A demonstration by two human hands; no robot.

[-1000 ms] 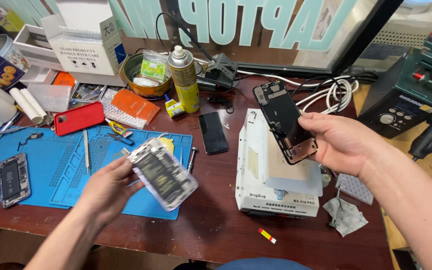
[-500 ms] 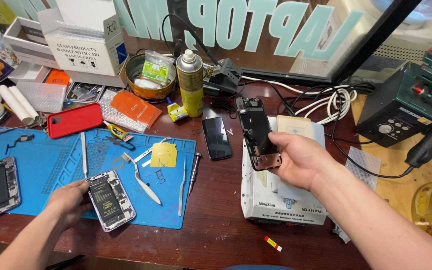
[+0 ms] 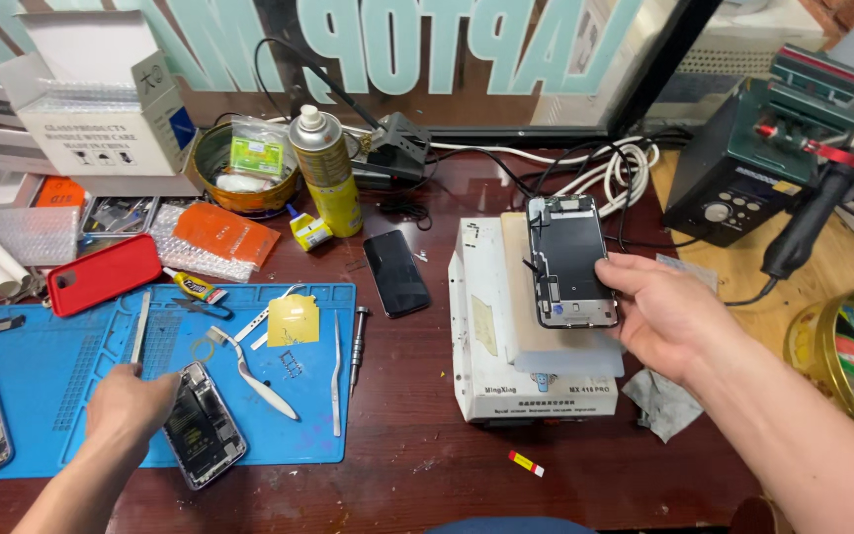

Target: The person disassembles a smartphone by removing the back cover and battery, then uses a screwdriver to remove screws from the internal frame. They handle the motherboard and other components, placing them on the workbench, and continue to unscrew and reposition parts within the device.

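The right hand (image 3: 666, 314) pinches the phone screen (image 3: 570, 260) by its right edge over the white heating box (image 3: 506, 341), long axis near-to-far — the left hand (image 3: 130, 403), fingers curled, rests on the opened phone body (image 3: 205, 425), far left on the blue mat (image 3: 71, 376).

The left hand (image 3: 128, 405) comes in from seven o'clock on a bare forearm, palm down, fingers curled and closed at their tips, knuckles toward one o'clock. The right hand (image 3: 666, 314) enters from four o'clock on a bare forearm, held higher, palm down, fingers (image 3: 617, 270) stretched toward ten o'clock and pinched together with the thumb beneath.
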